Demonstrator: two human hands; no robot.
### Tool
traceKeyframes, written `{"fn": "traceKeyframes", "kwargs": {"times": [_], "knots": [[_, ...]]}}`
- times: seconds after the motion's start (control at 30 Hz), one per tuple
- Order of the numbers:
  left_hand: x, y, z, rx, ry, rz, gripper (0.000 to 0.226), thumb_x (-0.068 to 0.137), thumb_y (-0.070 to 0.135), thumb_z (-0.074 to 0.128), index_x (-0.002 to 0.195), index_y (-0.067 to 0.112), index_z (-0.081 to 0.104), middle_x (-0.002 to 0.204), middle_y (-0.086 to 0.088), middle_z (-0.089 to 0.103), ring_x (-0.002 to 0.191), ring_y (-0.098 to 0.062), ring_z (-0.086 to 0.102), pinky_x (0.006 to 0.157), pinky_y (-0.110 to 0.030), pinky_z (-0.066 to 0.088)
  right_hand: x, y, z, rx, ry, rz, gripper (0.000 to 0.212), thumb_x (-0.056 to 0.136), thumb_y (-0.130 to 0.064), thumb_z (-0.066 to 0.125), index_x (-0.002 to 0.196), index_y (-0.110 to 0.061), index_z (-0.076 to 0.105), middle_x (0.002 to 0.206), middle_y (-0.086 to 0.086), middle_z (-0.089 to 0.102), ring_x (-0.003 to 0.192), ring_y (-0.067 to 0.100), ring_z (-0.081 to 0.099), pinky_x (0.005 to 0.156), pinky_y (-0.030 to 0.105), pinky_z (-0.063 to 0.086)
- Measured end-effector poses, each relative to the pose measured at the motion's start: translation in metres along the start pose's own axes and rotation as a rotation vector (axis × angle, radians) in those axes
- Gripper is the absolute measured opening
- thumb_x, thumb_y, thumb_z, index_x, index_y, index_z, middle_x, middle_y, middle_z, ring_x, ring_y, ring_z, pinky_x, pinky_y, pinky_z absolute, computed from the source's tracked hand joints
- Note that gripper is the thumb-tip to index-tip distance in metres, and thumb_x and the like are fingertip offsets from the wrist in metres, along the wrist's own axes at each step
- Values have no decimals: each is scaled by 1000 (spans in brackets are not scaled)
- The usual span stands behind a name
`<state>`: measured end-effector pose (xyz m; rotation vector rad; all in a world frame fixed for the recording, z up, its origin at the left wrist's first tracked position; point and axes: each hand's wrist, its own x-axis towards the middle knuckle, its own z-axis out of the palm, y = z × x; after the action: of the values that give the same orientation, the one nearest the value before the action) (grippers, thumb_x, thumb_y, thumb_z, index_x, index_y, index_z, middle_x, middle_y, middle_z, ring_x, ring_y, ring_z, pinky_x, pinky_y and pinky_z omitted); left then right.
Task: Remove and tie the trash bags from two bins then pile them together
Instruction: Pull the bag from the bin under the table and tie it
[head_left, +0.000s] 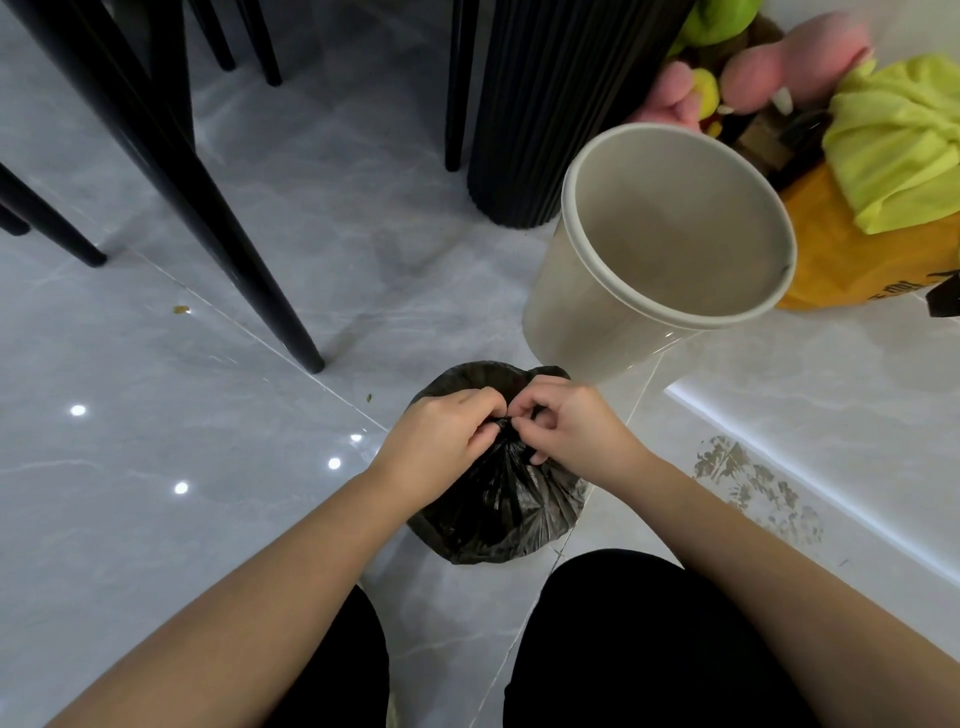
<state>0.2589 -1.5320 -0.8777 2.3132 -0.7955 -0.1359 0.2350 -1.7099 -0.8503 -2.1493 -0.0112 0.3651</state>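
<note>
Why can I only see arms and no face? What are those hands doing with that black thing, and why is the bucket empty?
The camera sits on the person's head and looks down, so you see only their arms and knees. The left hand and right hand are pinching the gathered top of a black trash bag that sits on the shiny tiled floor; they seem to be tying it. The beige bin behind it has no bag inside. Black chair legs stand on the left, and soft toys are piled at the top right.

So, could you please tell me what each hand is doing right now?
Left hand: closed on the black trash bag neck.
Right hand: closed on the same neck.
</note>
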Motion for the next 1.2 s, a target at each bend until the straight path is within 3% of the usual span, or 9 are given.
{"fn": "traceKeyframes", "kwargs": {"times": [0.13, 0.23, 0.37, 0.47, 0.53, 0.63, 0.77, 0.97, 1.2], "knots": [[0, 2, 2, -247, -13, -153, 16, 83, 15, 58, 97, 22, 62, 84, 17, 57, 68, -9, 56, 64, -20, 46, 0, -1, 3, -22, 62, -26, 18, 82, 2, 61, 77, -15, 62, 84, 10, 54, 53, 19, 56, 48, 24, 54], [0, 2, 1, -340, 14, -155, 18, 83, 8, 58, 95, 19, 66, 81, 20, 59, 67, -7, 57, 64, -17, 46, 0, 0, 2, -13, 66, -27, 20, 83, 2, 61, 77, -17, 62, 84, 10, 53, 55, 23, 58, 47, 21, 52], [3, 0, -1, -312, -26, -137, 13, 80, 9, 66, 88, 19, 65, 83, 15, 59, 68, -7, 58, 63, -17, 47, -2, 0, 2, -14, 73, -25, 17, 83, 2, 60, 78, -14, 63, 82, 6, 51, 55, 17, 55, 49, 26, 56], [5, 1, 0, -281, -33, -137, 11, 78, 10, 65, 84, 18, 62, 82, 11, 57, 67, -9, 58, 63, -24, 49, -2, -2, 3, -19, 69, -27, 16, 83, 2, 60, 78, -13, 64, 82, 6, 52, 55, 21, 56, 49, 24, 54], [7, 4, 2, -254, -17, -145, 10, 76, 11, 62, 80, 18, 58, 79, 10, 54, 65, -10, 55, 62, -29, 49, -2, -3, 4, 4, 79, -15, 15, 83, 3, 60, 78, -11, 64, 79, 4, 52, 50, 14, 56, 48, 24, 55], [10, 10, 4, -189, 40, -153, 11, 73, 13, 59, 78, 19, 51, 76, 9, 48, 61, -13, 51, 59, -36, 46, -2, -6, 5, 74, 115, 37, 16, 84, 5, 60, 78, -10, 63, 62, -13, 53, 44, 6, 56, 51, 29, 57], [9, 14, 6, -155, 115, -180, 11, 73, 12, 58, 77, 16, 49, 72, 9, 46, 60, -17, 49, 57, -38, 45, 0, -12, 9, 203, 156, 142, 21, 85, 2, 60, 74, -16, 61, 50, -17, 58, 49, 18, 61, 47, 15, 48], [3, 7, 4, -213, 111, -174, 10, 79, 9, 62, 83, 16, 55, 74, 12, 50, 69, -9, 50, 60, -19, 41, 0, -12, 15, 297, 188, 234, 12, 86, 0, 60, 79, -9, 65, 68, 2, 58, 48, 11, 58, 47, 16, 51], [-3, 3, 4, -268, 68, -103, 11, 80, 8, 63, 85, 15, 57, 83, 11, 52, 68, -6, 51, 61, -21, 44, 2, -8, 13, 276, 176, 253, 12, 86, -3, 61, 79, -12, 66, 75, 3, 63, 50, 11, 64, 55, 24, 57]]}}
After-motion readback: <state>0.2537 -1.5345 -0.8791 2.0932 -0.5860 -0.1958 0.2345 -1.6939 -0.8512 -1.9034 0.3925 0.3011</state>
